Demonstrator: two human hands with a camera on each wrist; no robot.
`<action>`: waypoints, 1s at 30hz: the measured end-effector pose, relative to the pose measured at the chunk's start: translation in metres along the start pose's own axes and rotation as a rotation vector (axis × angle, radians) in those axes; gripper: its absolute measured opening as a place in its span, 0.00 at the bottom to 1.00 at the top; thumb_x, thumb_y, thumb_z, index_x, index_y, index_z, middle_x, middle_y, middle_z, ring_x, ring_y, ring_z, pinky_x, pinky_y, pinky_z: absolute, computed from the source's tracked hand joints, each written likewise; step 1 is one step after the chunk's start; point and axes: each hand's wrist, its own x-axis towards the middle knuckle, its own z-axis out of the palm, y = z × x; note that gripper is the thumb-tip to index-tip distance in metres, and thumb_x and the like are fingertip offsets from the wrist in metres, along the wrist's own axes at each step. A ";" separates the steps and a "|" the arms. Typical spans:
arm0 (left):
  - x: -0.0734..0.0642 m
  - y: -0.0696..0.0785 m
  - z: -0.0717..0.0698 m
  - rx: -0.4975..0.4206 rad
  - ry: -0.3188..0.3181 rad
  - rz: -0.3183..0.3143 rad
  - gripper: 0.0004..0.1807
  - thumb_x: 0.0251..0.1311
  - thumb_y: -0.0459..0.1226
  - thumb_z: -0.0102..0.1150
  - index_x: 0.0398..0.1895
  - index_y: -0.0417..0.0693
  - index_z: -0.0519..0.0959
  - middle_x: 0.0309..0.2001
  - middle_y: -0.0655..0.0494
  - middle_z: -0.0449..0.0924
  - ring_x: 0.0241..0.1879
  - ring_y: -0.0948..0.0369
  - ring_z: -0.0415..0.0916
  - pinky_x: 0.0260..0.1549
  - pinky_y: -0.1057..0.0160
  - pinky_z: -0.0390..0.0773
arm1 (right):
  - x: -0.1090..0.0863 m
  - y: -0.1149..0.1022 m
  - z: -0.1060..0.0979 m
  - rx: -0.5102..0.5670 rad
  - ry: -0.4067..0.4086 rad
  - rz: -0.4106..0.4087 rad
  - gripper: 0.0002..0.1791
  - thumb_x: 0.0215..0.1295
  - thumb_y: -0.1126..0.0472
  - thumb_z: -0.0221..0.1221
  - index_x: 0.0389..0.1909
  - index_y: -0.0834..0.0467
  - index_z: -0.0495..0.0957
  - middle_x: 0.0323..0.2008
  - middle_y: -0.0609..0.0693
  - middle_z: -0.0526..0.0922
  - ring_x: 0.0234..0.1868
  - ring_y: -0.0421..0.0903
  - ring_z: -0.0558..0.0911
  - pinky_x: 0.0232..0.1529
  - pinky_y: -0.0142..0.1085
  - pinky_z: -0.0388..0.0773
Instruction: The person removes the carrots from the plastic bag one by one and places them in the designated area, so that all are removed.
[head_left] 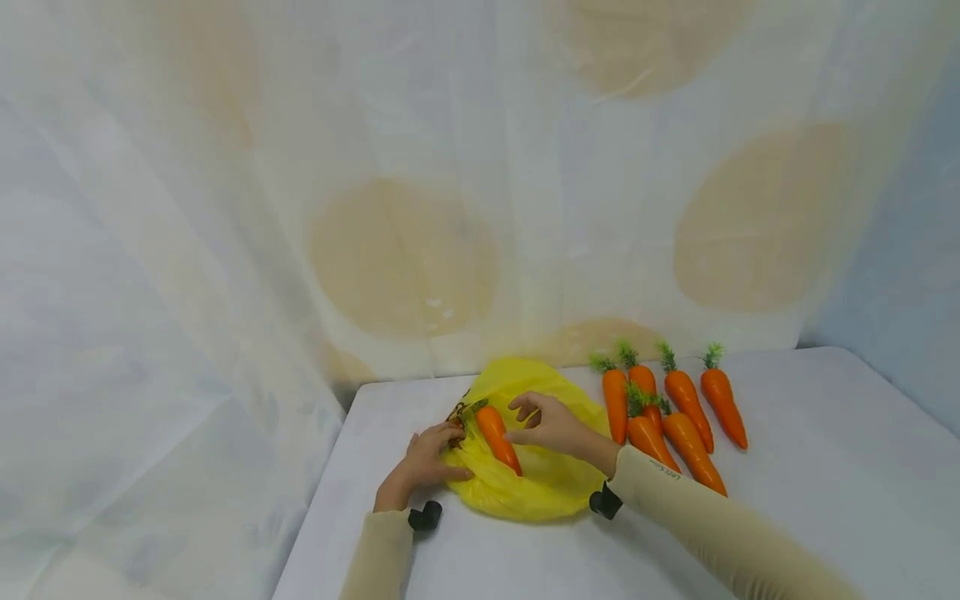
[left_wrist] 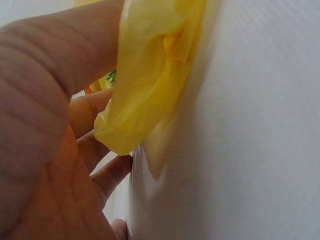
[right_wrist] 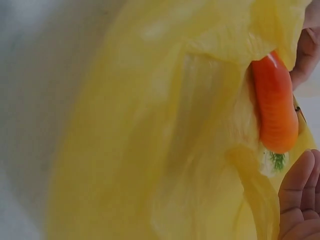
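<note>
A yellow plastic bag (head_left: pixel 555 492) lies spread on the table, its mouth facing the left hand. One orange carrot (head_left: pixel 495 437) lies at the mouth with its green top toward the left; in the right wrist view this carrot (right_wrist: pixel 276 107) shows against the yellow film. My left hand (head_left: pixel 427 461) grips the bag's left edge, thumb at the front and fingers farther back; a fold of the bag (left_wrist: pixel 145 95) hangs between thumb and fingers in the left wrist view. Above the bag, just right of the carrot, my right hand (head_left: pixel 551 425) has loosely bent fingers and holds nothing.
Several more carrots (head_left: pixel 692 450) with green tops lie grouped to the right of the bag, close to the right forearm. The white table (head_left: pixel 810 467) runs back to a pale curtain (head_left: pixel 525 208) with tan circles. Dark wrist cameras sit at both cuffs.
</note>
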 end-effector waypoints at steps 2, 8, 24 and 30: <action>-0.001 0.000 0.001 -0.008 -0.004 0.004 0.36 0.47 0.50 0.76 0.60 0.49 0.77 0.68 0.46 0.69 0.71 0.43 0.60 0.67 0.25 0.40 | -0.001 0.001 0.004 0.003 -0.007 0.013 0.31 0.57 0.53 0.72 0.58 0.61 0.75 0.48 0.61 0.78 0.39 0.46 0.80 0.39 0.38 0.82; -0.001 0.001 0.001 0.008 -0.004 0.017 0.36 0.47 0.50 0.76 0.60 0.48 0.77 0.67 0.47 0.70 0.70 0.43 0.60 0.66 0.24 0.41 | 0.000 0.006 0.013 -0.001 -0.025 -0.002 0.31 0.56 0.55 0.72 0.58 0.63 0.74 0.48 0.62 0.77 0.39 0.47 0.79 0.38 0.38 0.81; 0.001 -0.004 0.000 -0.001 -0.017 -0.009 0.37 0.47 0.52 0.75 0.61 0.50 0.76 0.69 0.47 0.68 0.71 0.44 0.59 0.67 0.25 0.41 | 0.007 0.015 0.033 -0.095 -0.051 0.081 0.43 0.51 0.51 0.75 0.65 0.59 0.66 0.47 0.56 0.76 0.36 0.47 0.76 0.35 0.37 0.78; 0.001 -0.006 0.001 0.002 -0.012 -0.005 0.37 0.47 0.52 0.76 0.61 0.51 0.76 0.70 0.47 0.68 0.71 0.44 0.59 0.67 0.25 0.41 | 0.010 0.017 0.039 -0.147 -0.045 0.077 0.43 0.51 0.49 0.75 0.64 0.59 0.66 0.43 0.53 0.77 0.39 0.47 0.76 0.39 0.38 0.78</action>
